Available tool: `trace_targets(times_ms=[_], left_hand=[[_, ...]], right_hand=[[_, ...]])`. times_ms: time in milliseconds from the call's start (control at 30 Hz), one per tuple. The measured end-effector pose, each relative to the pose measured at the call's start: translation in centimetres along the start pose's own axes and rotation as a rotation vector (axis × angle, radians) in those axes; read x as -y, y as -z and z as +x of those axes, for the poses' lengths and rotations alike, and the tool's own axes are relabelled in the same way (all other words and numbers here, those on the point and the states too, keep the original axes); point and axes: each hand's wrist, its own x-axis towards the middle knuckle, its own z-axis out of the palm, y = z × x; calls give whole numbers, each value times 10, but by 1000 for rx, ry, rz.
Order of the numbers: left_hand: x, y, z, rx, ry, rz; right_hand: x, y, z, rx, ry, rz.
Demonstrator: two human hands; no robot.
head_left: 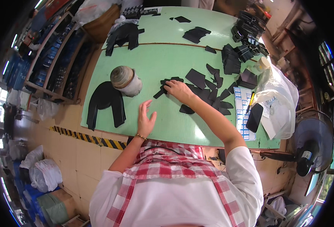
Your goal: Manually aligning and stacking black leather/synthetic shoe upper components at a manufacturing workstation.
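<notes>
My left hand (pixel 147 120) is held just above the near part of the green table, its fingers apart and nothing in them. Farther in, my right hand (pixel 177 90) has its fingertips closed on a small flat black piece (pixel 160 93) in a little cluster. To the right of that hand lie several loose black cut pieces (pixel 196 78), some overlapping. A stack of curved, U-shaped black pieces (pixel 105 94) rests at the left. Beside the stack is a round, worn container (pixel 126 80) wrapped in whitish material. What lies under my right fingers is partly hidden.
On the green table (pixel 159 125), a dark phone (pixel 254 118), yellow pen (pixel 251 99), printed sheet (pixel 241 113) and white plastic bag (pixel 276 102) lie at right. More black pieces (pixel 123 36) and stacks (pixel 231 60) sit farther back. A fan (pixel 311 142) stands off the right edge.
</notes>
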Motion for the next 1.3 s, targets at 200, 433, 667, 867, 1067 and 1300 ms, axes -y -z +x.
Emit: trace_targets(times_ms=[200,433,667,867,1067,1300], left_hand=[[-9,-14,-21,58,67,-169],[-22,0,-60,260,37,-245],[-12,3,-69,162,-97,-295],[-4,13,-67,172,-35,-446],[9,12,-56,205,150,-625],[12,33,-27,366,551,-1529]], right_hand=[[23,-15,-4,-123,7,-455],[21,1,4,-20,-94,-257],[17,-11,15,210,-25,-530],[14,-3,20,232,-81,-401],[33,46,18,-62,-315,-130],[99,60,10,-275,-623,1140]])
